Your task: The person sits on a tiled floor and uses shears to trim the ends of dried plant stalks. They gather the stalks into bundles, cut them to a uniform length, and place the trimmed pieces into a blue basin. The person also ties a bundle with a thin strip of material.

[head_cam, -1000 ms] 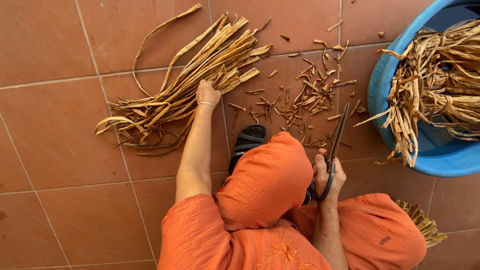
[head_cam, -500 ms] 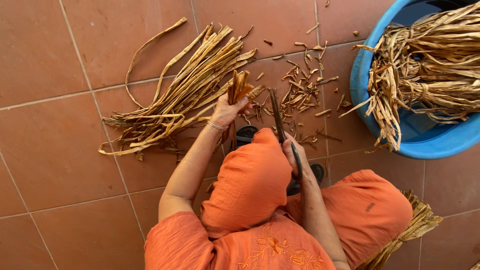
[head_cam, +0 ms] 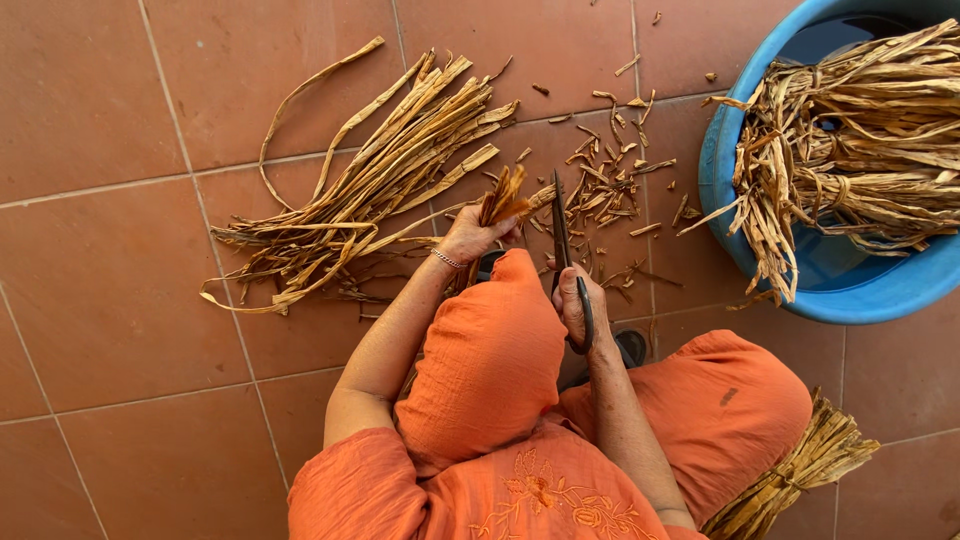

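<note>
The small bunch of dried strips [head_cam: 500,197] is held upright above the person's raised knee, its cut ends fanned upward. The left hand [head_cam: 470,238] has its grip pressed tight around the lower part of this bunch. The right hand [head_cam: 578,308] has its grip closed on the handles of dark scissors [head_cam: 562,232], blades pointing away from the body, just beside the bunch. Whether the blades touch the strips cannot be told. To the left, a long pile of dried strips [head_cam: 360,205] lies on the tiled floor [head_cam: 110,300]. Short cut scraps [head_cam: 605,190] are scattered beyond the scissors. A blue tub [head_cam: 850,290] at right holds more tangled strips. A tied bundle [head_cam: 795,470] lies beside the right leg.
</note>
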